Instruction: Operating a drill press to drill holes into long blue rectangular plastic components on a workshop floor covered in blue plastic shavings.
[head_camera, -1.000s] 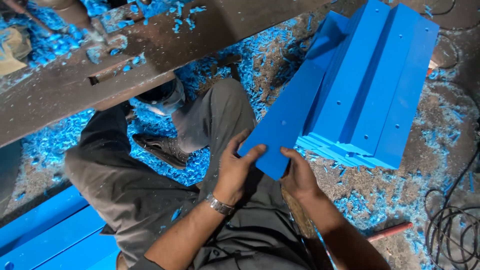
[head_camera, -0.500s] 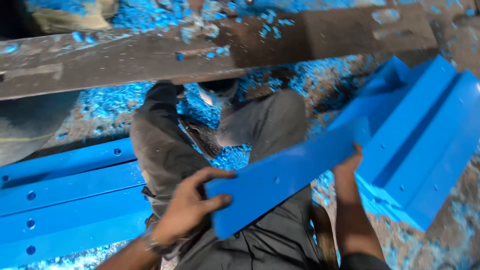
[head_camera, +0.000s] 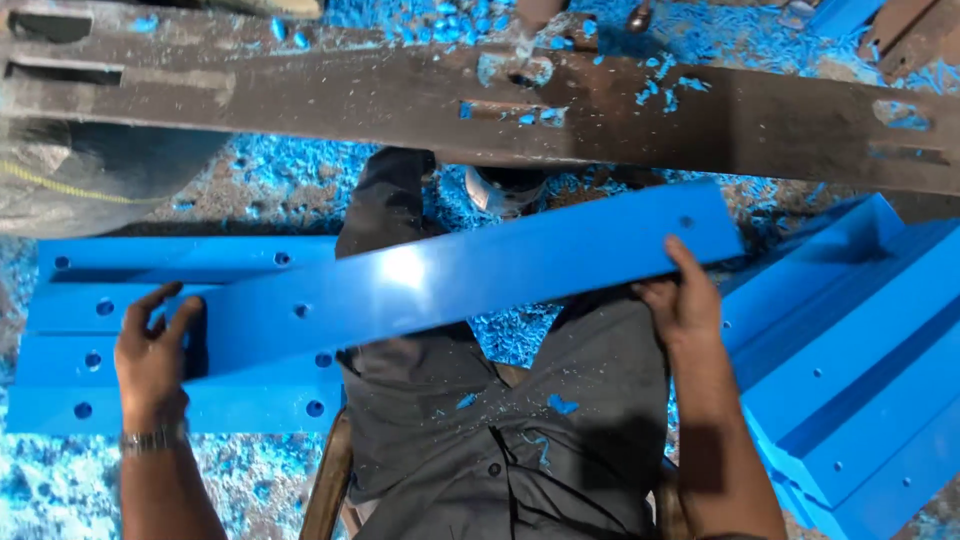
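Observation:
I hold a long blue plastic bar (head_camera: 450, 280) across my lap, slightly tilted, its right end higher. My left hand (head_camera: 152, 350) grips its left end, a metal watch on that wrist. My right hand (head_camera: 685, 295) holds the underside near the right end, fingers curled over the edge. The bar has small drilled holes along it. My grey trousers and shirt show under it.
A stack of drilled blue bars (head_camera: 120, 310) lies on the floor to my left. More blue bars (head_camera: 860, 340) are piled on my right. A worn dark steel beam (head_camera: 600, 110) crosses ahead. Blue shavings (head_camera: 270, 180) cover the ground.
The bar has swung from the right pile to lie across my lap, its left end now over the left stack. My left hand slid out to that end.

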